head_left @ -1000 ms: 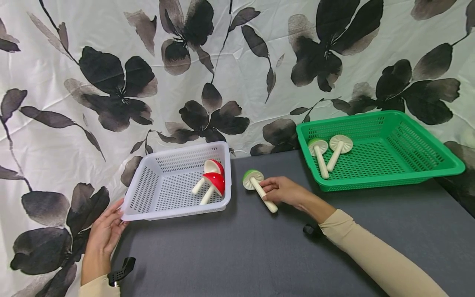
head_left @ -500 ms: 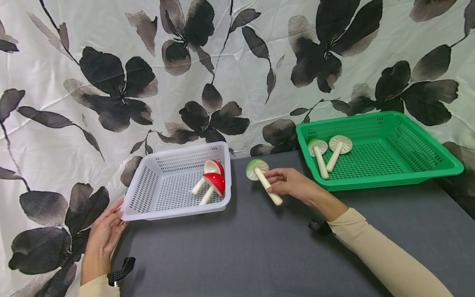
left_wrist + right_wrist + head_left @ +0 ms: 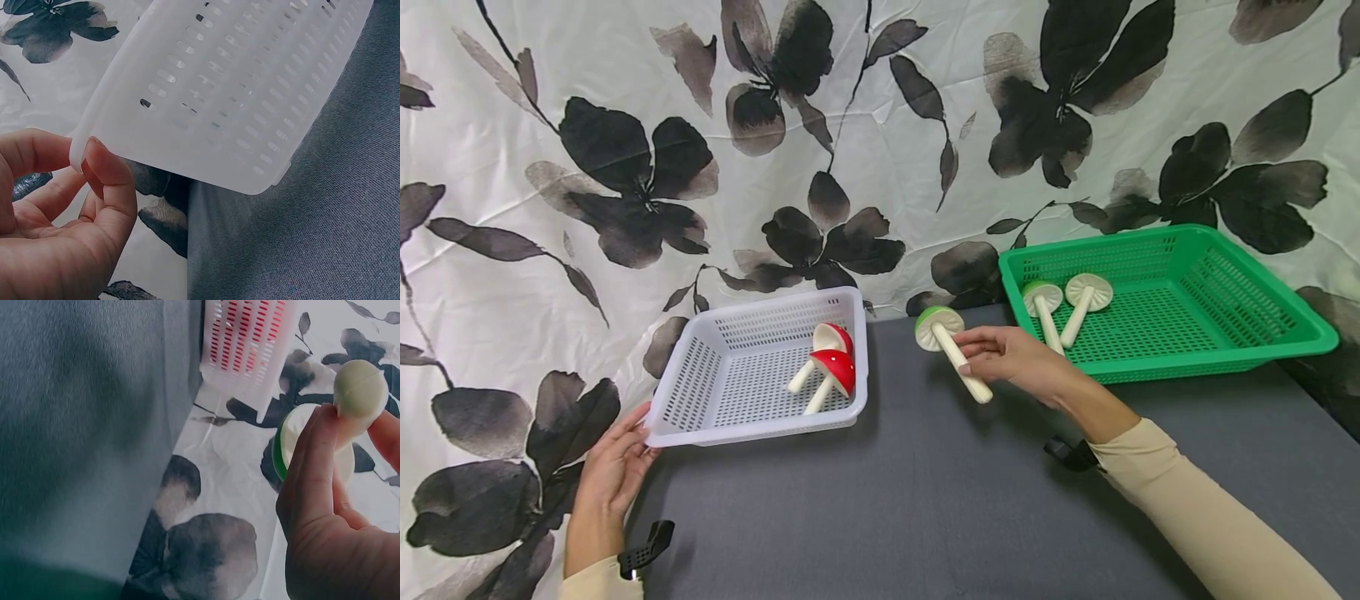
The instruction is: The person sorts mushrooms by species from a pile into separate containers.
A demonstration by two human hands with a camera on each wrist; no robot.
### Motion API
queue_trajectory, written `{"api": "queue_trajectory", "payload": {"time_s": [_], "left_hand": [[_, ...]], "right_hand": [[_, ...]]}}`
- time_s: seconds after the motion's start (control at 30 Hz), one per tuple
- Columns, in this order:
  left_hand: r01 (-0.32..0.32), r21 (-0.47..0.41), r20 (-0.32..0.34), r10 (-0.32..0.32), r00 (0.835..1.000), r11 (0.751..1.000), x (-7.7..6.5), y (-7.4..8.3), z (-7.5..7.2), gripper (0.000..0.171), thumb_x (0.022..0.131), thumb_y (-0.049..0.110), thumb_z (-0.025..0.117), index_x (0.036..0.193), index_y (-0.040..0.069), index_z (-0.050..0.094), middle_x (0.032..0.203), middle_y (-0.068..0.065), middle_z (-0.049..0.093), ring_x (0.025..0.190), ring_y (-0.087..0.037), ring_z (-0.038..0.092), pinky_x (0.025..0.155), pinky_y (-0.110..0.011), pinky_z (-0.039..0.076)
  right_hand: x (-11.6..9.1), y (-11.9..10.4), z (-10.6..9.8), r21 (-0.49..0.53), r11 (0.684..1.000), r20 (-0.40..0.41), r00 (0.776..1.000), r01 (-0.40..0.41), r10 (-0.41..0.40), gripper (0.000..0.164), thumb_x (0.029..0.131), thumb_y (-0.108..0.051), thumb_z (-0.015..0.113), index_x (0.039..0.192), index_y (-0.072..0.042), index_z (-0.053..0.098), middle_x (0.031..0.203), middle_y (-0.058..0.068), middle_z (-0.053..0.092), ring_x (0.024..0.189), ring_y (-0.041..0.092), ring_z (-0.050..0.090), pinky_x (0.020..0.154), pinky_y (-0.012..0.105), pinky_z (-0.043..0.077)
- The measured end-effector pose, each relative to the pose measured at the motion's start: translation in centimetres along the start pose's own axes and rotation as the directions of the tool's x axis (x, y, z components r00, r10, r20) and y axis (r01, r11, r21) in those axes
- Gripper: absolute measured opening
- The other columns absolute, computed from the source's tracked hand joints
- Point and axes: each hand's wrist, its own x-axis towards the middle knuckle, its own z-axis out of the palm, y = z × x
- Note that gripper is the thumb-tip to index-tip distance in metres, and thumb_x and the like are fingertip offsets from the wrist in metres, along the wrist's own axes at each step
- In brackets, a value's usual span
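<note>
My right hand [image 3: 1018, 362] pinches the pale stem of a green-capped toy mushroom [image 3: 957, 354] above the table, between the two baskets. In the right wrist view the stem's rounded end [image 3: 360, 389] points toward the camera, thumb and fingers on either side. My left hand [image 3: 613, 467] grips the near left corner of the white basket [image 3: 752, 435]; the left wrist view shows thumb and fingers pinching its rim [image 3: 80, 147]. Two red-capped toy mushrooms [image 3: 832, 368] lie at the white basket's right side. The green basket [image 3: 1180, 367] holds two more mushrooms [image 3: 1087, 293], one with a green cap edge showing.
Both baskets stand toward the back of a dark grey table [image 3: 850, 517]. Behind them hangs a white cloth [image 3: 917, 217] with dark printed flowers. A black wrist strap with a camera [image 3: 647, 550] is on the left wrist, another [image 3: 1071, 454] by the right.
My right hand has lifted the green-capped mushroom off the table and carried it rightward and back, nearer the green basket. The left hand and white basket stay in place.
</note>
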Motion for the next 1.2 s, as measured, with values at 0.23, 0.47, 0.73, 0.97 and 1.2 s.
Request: {"api": "queue_trajectory", "payload": {"time_s": [0.23, 0.47, 0.73, 0.97, 1.2], "left_hand": [[0.000, -0.005, -0.003, 0.000, 1.000, 1.000, 0.0, -0.1, 0.0, 0.042, 0.104, -0.007, 0.045, 0.141, 0.004, 0.059, 0.119, -0.003, 0.071, 0.105, -0.016, 0.070, 0.081, -0.030, 0.057], [-0.002, 0.005, -0.013, 0.003, 1.000, 1.000, 0.0, -0.3, 0.0, 0.043, 0.103, -0.007, 0.047, 0.144, 0.004, 0.057, 0.118, -0.002, 0.071, 0.107, -0.015, 0.070, 0.082, -0.030, 0.057], [-0.006, -0.014, 0.000, 0.006, 1.000, 1.000, -0.1, -0.3, -0.2, 0.042, 0.104, -0.008, 0.045, 0.142, 0.004, 0.058, 0.119, -0.003, 0.071, 0.108, -0.016, 0.070, 0.082, -0.030, 0.057], [-0.010, -0.014, -0.002, 0.010, 1.000, 1.000, -0.1, -0.4, -0.2, 0.043, 0.103, -0.008, 0.045, 0.143, 0.004, 0.057, 0.119, -0.002, 0.072, 0.108, -0.015, 0.070, 0.082, -0.031, 0.057], [-0.010, -0.025, 0.000, 0.010, 1.000, 1.000, -0.1, -0.5, -0.3, 0.042, 0.103, -0.008, 0.045, 0.140, 0.004, 0.060, 0.118, -0.003, 0.072, 0.107, -0.015, 0.070, 0.082, -0.031, 0.057]], "right_hand": [[-1.1, -0.3, -1.2, -0.020, 1.000, -0.023, 1.000, 0.008, -0.009, 0.063, 0.093, -0.021, 0.075, 0.147, -0.005, 0.048, 0.137, 0.022, 0.059, 0.113, 0.021, 0.065, 0.089, 0.033, 0.054], [-2.1, -0.6, -2.3, -0.025, 0.999, -0.054, 0.998, 0.023, -0.024, 0.064, 0.094, -0.022, 0.074, 0.149, -0.005, 0.046, 0.139, 0.022, 0.057, 0.109, 0.016, 0.066, 0.087, 0.033, 0.055], [-3.0, -0.5, -3.8, -0.043, 0.999, -0.094, 0.995, 0.029, -0.033, 0.063, 0.096, -0.023, 0.072, 0.150, -0.006, 0.045, 0.138, 0.020, 0.055, 0.104, 0.013, 0.067, 0.083, 0.034, 0.056], [-4.0, -0.6, -5.2, -0.068, 0.998, -0.149, 0.989, 0.015, -0.025, 0.065, 0.096, -0.025, 0.073, 0.151, -0.008, 0.044, 0.138, 0.017, 0.053, 0.105, 0.011, 0.064, 0.084, 0.033, 0.056], [-4.6, -0.2, -6.9, -0.089, 0.996, -0.186, 0.983, -0.008, -0.009, 0.068, 0.097, -0.030, 0.071, 0.154, -0.009, 0.040, 0.139, 0.011, 0.051, 0.108, 0.007, 0.062, 0.085, 0.029, 0.055]]}}
